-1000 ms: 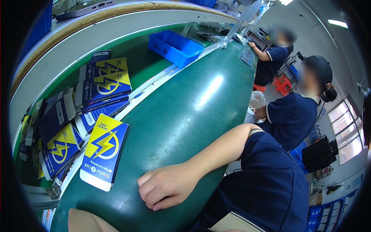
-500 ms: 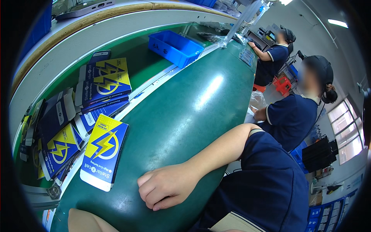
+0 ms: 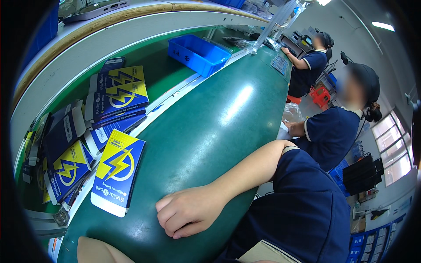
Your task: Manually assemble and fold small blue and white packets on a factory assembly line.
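My right hand rests on the green work surface, its fingers curled in and nothing visible in them. Its forearm reaches in from the right, out of a navy sleeve. Of my left arm only a bare part shows at the lower left edge; the left hand is out of sight. Just left of my right hand, apart from it, lies a flat blue and yellow cardboard box with a lightning bolt print and a white end flap. Further left, similar boxes are heaped loosely, and another stack lies beyond them.
A blue plastic bin stands on the far green strip, beyond a pale rail. A metal bracket sits at the near left. Two co-workers in navy shirts, one nearer and one farther, are along the right side.
My right hand and the boxes have not moved. The nearer co-worker has shifted very slightly.
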`<state>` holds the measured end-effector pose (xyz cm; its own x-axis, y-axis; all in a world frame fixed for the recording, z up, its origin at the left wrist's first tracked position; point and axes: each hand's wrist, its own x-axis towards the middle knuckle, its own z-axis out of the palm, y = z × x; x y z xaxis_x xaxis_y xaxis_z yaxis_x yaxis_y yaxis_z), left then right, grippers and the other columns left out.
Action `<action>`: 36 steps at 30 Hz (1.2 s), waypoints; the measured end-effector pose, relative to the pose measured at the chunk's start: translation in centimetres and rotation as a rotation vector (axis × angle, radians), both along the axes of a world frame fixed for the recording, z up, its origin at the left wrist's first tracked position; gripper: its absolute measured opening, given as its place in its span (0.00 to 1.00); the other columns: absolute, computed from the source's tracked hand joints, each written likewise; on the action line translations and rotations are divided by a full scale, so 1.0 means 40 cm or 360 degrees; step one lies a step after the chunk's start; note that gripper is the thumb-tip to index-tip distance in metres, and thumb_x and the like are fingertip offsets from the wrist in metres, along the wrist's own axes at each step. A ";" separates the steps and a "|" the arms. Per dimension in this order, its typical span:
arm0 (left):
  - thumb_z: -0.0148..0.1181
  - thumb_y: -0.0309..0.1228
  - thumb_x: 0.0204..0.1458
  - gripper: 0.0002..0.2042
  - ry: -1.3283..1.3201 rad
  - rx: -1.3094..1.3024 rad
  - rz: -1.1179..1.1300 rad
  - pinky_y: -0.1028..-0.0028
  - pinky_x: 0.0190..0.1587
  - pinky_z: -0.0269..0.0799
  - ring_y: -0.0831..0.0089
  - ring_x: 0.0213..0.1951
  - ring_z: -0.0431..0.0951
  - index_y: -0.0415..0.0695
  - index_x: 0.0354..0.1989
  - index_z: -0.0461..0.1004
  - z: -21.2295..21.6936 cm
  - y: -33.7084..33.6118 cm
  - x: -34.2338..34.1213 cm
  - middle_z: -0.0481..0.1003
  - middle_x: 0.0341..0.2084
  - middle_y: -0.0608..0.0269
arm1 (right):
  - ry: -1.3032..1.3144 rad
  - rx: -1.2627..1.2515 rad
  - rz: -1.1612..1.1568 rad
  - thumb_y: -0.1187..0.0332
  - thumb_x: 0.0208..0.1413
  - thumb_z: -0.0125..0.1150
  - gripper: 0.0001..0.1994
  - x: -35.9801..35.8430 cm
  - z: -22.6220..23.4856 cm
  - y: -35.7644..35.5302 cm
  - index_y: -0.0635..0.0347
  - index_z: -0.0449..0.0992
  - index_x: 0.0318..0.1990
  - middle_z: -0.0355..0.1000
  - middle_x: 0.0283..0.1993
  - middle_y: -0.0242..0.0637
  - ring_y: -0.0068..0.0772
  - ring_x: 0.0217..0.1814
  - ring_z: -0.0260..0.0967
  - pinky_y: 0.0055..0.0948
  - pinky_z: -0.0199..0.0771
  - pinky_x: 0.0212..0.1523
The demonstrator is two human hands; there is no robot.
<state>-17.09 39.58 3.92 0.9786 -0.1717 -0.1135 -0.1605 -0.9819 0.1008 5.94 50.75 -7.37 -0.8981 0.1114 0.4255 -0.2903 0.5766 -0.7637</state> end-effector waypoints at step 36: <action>0.48 0.39 0.51 0.30 -0.0109 -0.0086 0.0142 0.49 0.72 0.49 0.45 0.65 0.63 0.30 0.59 0.67 -0.036 -0.012 0.009 0.65 0.62 0.39 | -0.0004 0.0004 0.0011 0.70 0.60 0.61 0.05 0.000 0.002 0.001 0.59 0.77 0.33 0.70 0.36 0.34 0.38 0.40 0.65 0.36 0.68 0.41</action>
